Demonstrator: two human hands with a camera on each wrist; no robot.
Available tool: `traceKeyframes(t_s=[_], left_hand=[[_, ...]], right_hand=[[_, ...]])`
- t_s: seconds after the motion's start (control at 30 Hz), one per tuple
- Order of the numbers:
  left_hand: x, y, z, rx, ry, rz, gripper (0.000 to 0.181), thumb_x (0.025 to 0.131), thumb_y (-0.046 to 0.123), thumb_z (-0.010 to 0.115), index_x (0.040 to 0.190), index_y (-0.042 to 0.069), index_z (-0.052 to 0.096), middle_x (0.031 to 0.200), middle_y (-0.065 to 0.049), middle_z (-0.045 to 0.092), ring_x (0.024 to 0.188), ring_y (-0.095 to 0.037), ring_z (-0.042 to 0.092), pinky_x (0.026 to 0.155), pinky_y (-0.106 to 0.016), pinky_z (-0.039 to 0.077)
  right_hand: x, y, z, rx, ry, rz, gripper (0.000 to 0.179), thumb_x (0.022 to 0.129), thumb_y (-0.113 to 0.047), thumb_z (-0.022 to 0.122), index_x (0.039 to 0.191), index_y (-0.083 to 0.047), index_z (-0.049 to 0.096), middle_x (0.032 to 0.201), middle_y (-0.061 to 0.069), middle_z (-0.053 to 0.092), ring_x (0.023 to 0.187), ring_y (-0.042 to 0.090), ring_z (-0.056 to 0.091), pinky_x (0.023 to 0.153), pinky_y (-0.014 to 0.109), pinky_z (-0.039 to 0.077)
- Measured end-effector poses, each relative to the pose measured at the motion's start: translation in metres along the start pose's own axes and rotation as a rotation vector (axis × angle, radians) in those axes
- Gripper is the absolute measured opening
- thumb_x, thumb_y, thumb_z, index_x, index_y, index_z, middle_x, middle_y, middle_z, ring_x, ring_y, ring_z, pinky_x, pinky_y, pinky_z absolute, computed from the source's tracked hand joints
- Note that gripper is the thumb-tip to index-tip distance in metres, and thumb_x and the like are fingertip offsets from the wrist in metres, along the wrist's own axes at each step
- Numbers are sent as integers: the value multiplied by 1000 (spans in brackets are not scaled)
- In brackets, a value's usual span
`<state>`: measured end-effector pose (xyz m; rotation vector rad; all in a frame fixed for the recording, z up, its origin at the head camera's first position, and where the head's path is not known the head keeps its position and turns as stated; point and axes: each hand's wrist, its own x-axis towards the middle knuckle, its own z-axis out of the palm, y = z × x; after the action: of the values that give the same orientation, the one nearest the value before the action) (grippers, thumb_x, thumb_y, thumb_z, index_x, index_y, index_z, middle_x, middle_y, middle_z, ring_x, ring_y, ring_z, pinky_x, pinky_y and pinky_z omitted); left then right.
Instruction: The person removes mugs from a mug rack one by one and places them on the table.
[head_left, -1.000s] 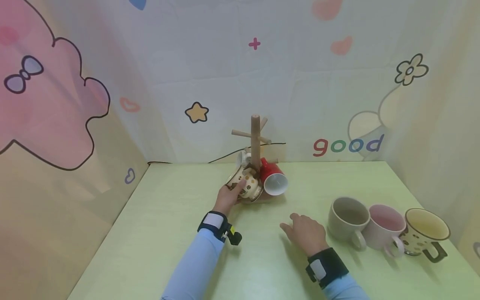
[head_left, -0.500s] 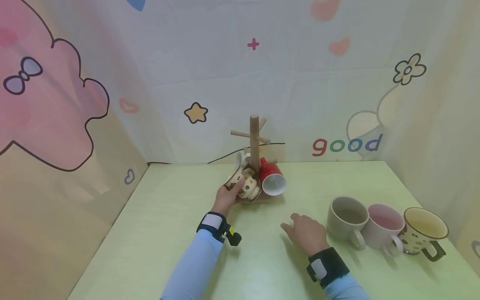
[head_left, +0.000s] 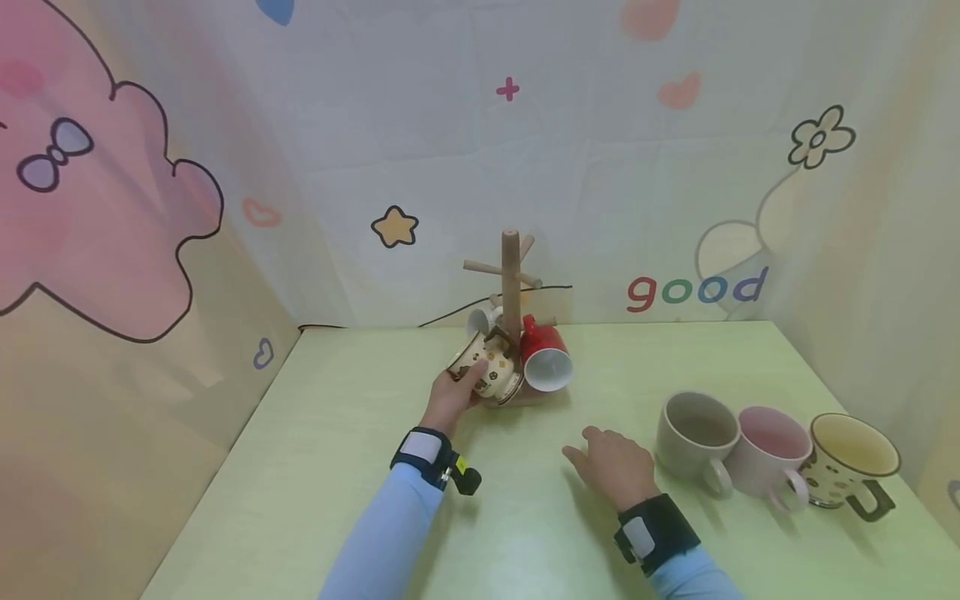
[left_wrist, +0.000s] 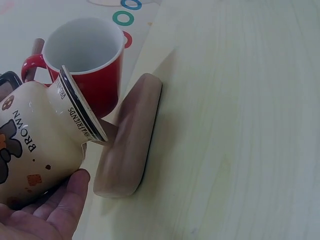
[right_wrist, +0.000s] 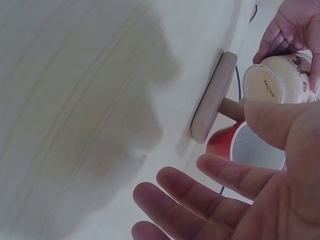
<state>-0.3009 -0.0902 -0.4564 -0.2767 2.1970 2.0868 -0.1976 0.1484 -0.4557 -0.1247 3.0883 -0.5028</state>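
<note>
My left hand grips a cream mug with brown patterns, thumb on its near side and fingers beneath. The mug lies tilted beside the post of a wooden mug tree, its dark brown handle up against the post. In the left wrist view the mug's printed base rim overlaps the red mug. That red mug hangs on the tree's right side, its white inside facing me. My right hand, fingers relaxed and holding nothing, hovers over the table left of a grey mug.
Beside the grey mug stand a pink mug and another patterned cream mug, handles toward me. A white mug sits behind the held one at the tree. Upper pegs stick out from the post. A printed curtain backs the table.
The peg end that showed through the cream mug's handle no longer shows there, and the mug has shifted slightly in my left hand's grip. My right hand has stayed in place.
</note>
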Motion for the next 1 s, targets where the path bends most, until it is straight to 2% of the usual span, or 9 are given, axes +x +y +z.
traceKeyframes(t_s=[0.37, 0.63, 0.77, 1.0], left_hand=[[-9, 0, -4, -15, 11, 20, 57, 89, 53, 68, 119, 6, 59, 109, -10, 60, 93, -21, 60, 90, -38, 53], [-15, -2, -10, 4, 21, 33, 55, 87, 54, 70, 113, 6, 60, 103, -8, 60, 88, -20, 58, 84, -34, 54], [-20, -3, -12, 15, 20, 32, 56, 88, 55, 69, 114, 7, 59, 104, -8, 60, 89, -20, 59, 85, -34, 54], [-31, -5, -17, -37, -7, 62, 60, 89, 53, 68, 124, 6, 57, 113, -11, 62, 96, -21, 63, 87, -34, 55]], right_hand=[[-2, 1, 1, 7, 2, -7, 47, 94, -38, 64, 117, 3, 64, 100, 21, 69, 91, 39, 67, 69, 52, 54], [-2, 2, 2, 15, -5, -8, 48, 95, -38, 62, 118, 3, 64, 103, 22, 69, 94, 40, 66, 71, 53, 54], [-2, 1, 2, 18, 0, -13, 48, 94, -39, 62, 117, 3, 64, 103, 22, 69, 94, 40, 66, 70, 53, 54], [-3, 0, -1, 19, -5, -8, 48, 94, -38, 62, 118, 4, 64, 103, 22, 69, 93, 40, 66, 71, 54, 54]])
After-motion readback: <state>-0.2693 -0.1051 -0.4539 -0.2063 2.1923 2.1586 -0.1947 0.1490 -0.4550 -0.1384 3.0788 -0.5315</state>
